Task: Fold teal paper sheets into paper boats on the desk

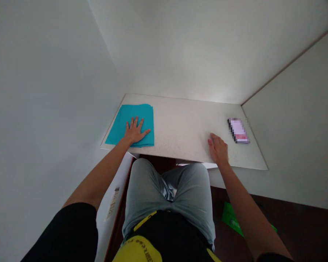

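A folded teal cloth lies flat at the left end of the white tabletop. On top of it rests my left hand, palm down with its fingers spread. My right hand rests on the tabletop near the front edge, right of the middle. Its fingers are loosely bent, the thumb stands a little apart, and nothing shows in it. To the right of that hand lies a phone, its lit screen blurred by pixels.
White walls close in the tabletop at the left, the back and the right. My legs in light jeans are under the front edge. A green box-like object is on the dark floor at the lower right. A wall socket plate is at lower left.
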Motion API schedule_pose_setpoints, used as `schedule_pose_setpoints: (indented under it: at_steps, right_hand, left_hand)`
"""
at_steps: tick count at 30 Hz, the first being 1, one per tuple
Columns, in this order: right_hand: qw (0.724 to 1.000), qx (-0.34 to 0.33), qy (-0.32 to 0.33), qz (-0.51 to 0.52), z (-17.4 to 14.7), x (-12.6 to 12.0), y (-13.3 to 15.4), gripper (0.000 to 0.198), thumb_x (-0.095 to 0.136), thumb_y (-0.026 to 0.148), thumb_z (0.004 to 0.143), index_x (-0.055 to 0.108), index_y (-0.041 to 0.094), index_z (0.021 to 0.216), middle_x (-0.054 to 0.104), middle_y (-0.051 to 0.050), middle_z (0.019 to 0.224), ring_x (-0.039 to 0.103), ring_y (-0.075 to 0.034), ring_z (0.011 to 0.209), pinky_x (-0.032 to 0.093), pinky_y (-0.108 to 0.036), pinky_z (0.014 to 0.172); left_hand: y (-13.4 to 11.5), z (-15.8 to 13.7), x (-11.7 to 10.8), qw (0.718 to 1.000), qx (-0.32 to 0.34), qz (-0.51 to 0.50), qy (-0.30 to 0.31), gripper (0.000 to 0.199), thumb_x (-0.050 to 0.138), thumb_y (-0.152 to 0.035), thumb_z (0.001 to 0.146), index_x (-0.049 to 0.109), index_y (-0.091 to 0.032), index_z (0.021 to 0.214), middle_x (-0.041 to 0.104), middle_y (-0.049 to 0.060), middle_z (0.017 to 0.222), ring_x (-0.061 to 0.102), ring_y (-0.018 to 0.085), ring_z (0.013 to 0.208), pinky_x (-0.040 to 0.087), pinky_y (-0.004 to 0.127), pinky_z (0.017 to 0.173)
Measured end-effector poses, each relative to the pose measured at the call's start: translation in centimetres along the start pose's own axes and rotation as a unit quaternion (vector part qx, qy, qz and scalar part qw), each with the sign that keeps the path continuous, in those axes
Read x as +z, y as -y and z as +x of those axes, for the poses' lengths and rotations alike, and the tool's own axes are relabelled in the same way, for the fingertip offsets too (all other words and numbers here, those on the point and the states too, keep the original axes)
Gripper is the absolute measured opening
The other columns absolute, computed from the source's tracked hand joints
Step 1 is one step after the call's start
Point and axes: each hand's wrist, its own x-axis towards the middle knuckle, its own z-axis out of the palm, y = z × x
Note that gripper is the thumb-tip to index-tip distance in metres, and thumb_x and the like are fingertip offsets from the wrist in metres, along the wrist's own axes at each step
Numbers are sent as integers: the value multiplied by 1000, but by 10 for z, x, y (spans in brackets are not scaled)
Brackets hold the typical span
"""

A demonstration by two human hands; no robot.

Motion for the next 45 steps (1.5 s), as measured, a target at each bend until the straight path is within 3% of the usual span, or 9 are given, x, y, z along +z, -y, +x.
schedule_pose_setpoints:
  at_steps: [4, 9, 16, 20, 23, 31, 35, 40, 45]
  right_hand:
    - [1000, 5, 4, 3, 0, 0, 1, 57, 28, 51, 113, 57, 21, 152, 67, -17, 149, 61, -32, 137, 48, -52, 112]
    - [1000, 16, 9, 20, 1, -2, 2, 57, 29, 51, 113, 58, 20, 151, 67, -17, 149, 60, -33, 137, 46, -52, 114]
    - [1000, 19, 8, 20, 3, 0, 2, 57, 28, 52, 113, 59, 20, 150, 66, -17, 151, 59, -32, 138, 46, -52, 114]
    - [999, 13, -4, 36, 4, 1, 1, 57, 29, 52, 112, 61, 21, 147, 67, -17, 149, 60, -33, 137, 46, -53, 114]
    - [999, 12, -8, 48, 5, 2, 1, 56, 31, 51, 112, 62, 20, 147, 68, -18, 147, 61, -33, 135, 47, -54, 113]
    - [997, 12, -10, 79, 4, 0, 2, 63, 29, 58, 111, 62, 17, 145, 67, -19, 146, 62, -34, 134, 46, -54, 113]
    - [987, 10, -48, 150, 3, -1, -6, 70, 26, 66, 110, 64, 17, 140, 70, -21, 142, 64, -33, 132, 48, -53, 113]
    - [966, 18, -103, 237, -1, -15, 9, 66, 29, 65, 111, 63, 18, 142, 70, -20, 141, 64, -32, 134, 48, -52, 116]
    - [966, -95, -81, 229, -7, -34, 58, 57, 27, 52, 115, 57, 23, 154, 64, -15, 153, 58, -29, 144, 44, -51, 122]
  left_hand:
    - [9, -21, -8, 996, 70, 3, -52, 101, 42, -78, 101, 27, -10, 174, 13, 20, 183, 8, 40, 170, 8, 62, 136]
    - [35, -68, -7, 985, 163, -6, -52, 100, 56, -79, 95, 40, -14, 169, 26, 18, 180, 22, 39, 168, 25, 57, 134]
    - [51, -79, -15, 989, 142, -27, -15, 59, 45, -41, 102, 63, -20, 154, 63, 10, 158, 57, 32, 149, 46, 51, 124]
    - [28, -81, -37, 994, 88, -47, -44, 48, 43, -36, 103, 77, -28, 137, 72, 6, 147, 66, 32, 138, 51, 52, 119]
    - [-1, -87, -63, 983, 123, -116, -74, 44, 45, -41, 104, 79, -30, 131, 75, 4, 142, 68, 31, 134, 52, 48, 117]
    - [-62, -92, -128, 892, 148, -416, -97, 61, 55, -76, 99, 76, -22, 118, 78, 4, 96, 74, 25, 88, 63, 34, 76]
    - [-57, -63, -108, 863, 78, -479, -137, 66, 57, -76, 98, 71, -20, 129, 80, 6, 104, 75, 26, 95, 64, 38, 83]
    - [-46, -35, -44, 938, -65, -325, -103, 61, 55, -63, 101, 71, -16, 136, 77, 15, 133, 71, 34, 127, 55, 48, 111]
    - [-53, -32, -10, 966, -60, -253, -7, 54, 52, -55, 102, 76, -17, 131, 78, 16, 133, 72, 36, 127, 55, 48, 111]
